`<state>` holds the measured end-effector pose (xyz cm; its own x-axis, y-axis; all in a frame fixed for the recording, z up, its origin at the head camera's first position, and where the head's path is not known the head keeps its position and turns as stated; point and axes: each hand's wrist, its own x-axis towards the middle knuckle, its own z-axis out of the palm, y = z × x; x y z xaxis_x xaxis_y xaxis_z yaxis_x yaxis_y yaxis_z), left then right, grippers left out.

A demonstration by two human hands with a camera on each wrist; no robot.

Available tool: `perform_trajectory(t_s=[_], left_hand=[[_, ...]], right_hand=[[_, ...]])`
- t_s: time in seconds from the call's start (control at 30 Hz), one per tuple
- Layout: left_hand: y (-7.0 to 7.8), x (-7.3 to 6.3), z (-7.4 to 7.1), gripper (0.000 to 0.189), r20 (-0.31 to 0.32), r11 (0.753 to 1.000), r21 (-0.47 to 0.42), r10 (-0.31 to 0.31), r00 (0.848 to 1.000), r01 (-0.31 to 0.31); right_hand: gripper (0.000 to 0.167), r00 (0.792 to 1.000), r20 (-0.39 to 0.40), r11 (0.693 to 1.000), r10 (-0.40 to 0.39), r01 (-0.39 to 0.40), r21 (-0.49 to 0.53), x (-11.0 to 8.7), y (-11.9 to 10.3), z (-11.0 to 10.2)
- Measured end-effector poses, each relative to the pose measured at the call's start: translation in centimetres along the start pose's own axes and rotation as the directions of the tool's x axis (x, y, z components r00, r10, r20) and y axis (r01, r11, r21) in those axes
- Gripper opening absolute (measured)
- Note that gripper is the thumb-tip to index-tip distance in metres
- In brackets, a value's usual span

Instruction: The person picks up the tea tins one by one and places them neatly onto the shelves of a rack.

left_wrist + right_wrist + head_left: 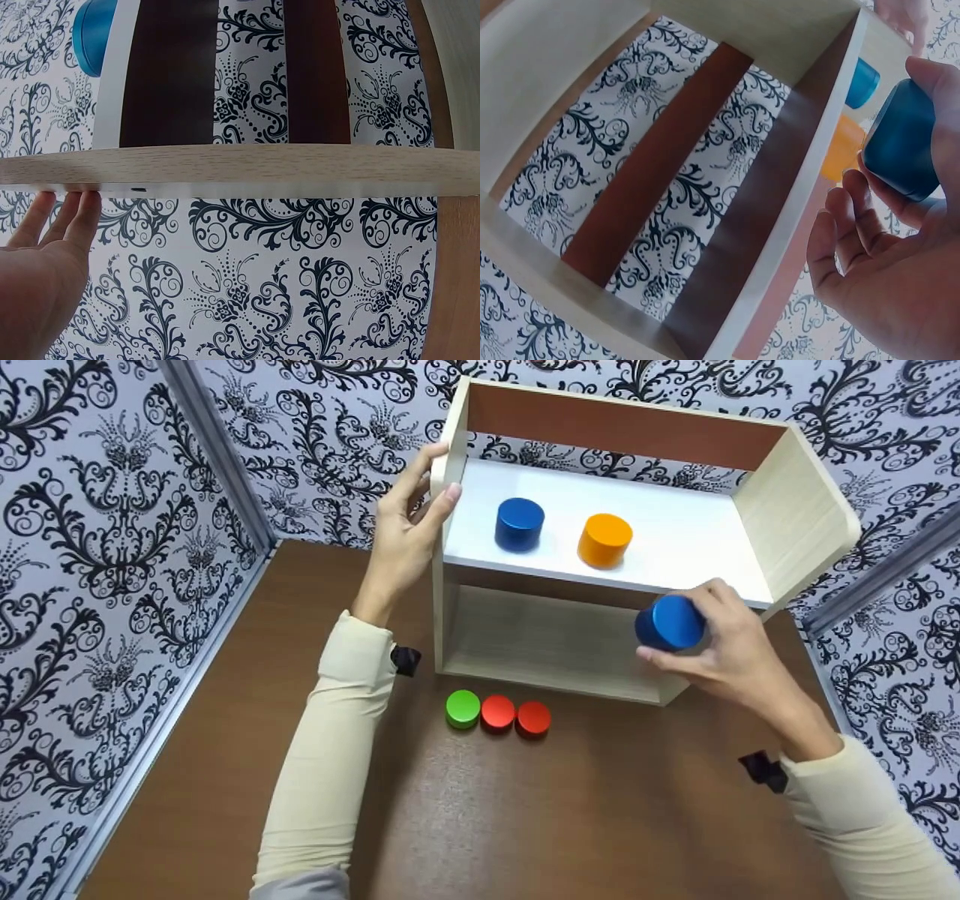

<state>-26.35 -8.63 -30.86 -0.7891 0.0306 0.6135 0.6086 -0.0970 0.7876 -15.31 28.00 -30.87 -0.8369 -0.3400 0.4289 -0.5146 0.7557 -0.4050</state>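
My right hand [731, 649] holds a blue cylinder [677, 622] between thumb and fingers, in front of the shelf's right part. Close up in the right wrist view, the blue cylinder [904, 142] sits by the thumb and index finger, the other fingers loosely curled. My left hand [409, 529] holds the left side panel [447, 465] of a wooden two-tier shelf, thumb at its front edge. In the left wrist view, several fingertips [88, 201] touch the panel's outer face. On the white upper board [675, 532] stand another blue cylinder [519, 525] and an orange cylinder [604, 541].
A green cylinder [463, 709] and two red ones, the nearer red cylinder [533, 720] at the right end, line up on the brown table [525, 825] before the shelf. Patterned walls [120, 510] enclose the table. The lower tier [547, 637] has an open front.
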Motion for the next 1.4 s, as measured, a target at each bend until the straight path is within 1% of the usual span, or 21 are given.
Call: perform_trajectory(t_s=[0.3,0.4,0.57,0.7,0.8,1.0,1.23,1.4], left_hand=[[-0.1,0.0,-0.1,0.045,-0.001,1.0,0.012,0.01,1.0,-0.01],[-0.1,0.0,-0.1,0.045,0.0,1.0,0.017,0.011,1.0,-0.011],[0.0,0.0,-0.1,0.045,-0.004,1.0,0.025,0.006,1.0,-0.005],[-0.1,0.0,-0.1,0.045,-0.004,1.0,0.03,0.005,1.0,-0.005],[-0.2,0.0,-0.1,0.045,-0.004,1.0,0.014,0.006,1.0,-0.006],[-0.2,0.0,0.0,0.044,-0.008,1.0,-0.019,0.01,1.0,-0.01],[-0.1,0.0,0.0,0.045,-0.003,1.0,-0.004,0.002,1.0,-0.002],[-0.1,0.1,0.0,0.045,0.001,1.0,0.011,0.012,1.0,-0.012]], right_hand=[[0.06,0.997,-0.008,0.997,0.07,-0.07,-0.027,1.8,0.6,-1.8],[0.06,0.993,-0.002,0.993,0.118,-0.118,-0.008,2.5,0.9,-2.3],[0.063,0.975,0.004,0.975,0.224,-0.224,0.005,3.7,1.6,-3.0],[0.068,0.958,0.015,0.958,0.287,-0.287,-0.019,4.6,2.5,-3.3],[0.073,0.945,0.022,0.945,0.325,-0.324,-0.046,5.2,3.1,-3.3],[0.078,0.93,0.035,0.929,0.365,-0.361,-0.086,6.3,3.8,-3.2],[0.082,0.919,0.057,0.918,0.391,-0.384,-0.104,6.9,4.5,-3.0],[0.084,0.912,0.066,0.911,0.405,-0.397,-0.113,7.0,4.8,-2.7]])
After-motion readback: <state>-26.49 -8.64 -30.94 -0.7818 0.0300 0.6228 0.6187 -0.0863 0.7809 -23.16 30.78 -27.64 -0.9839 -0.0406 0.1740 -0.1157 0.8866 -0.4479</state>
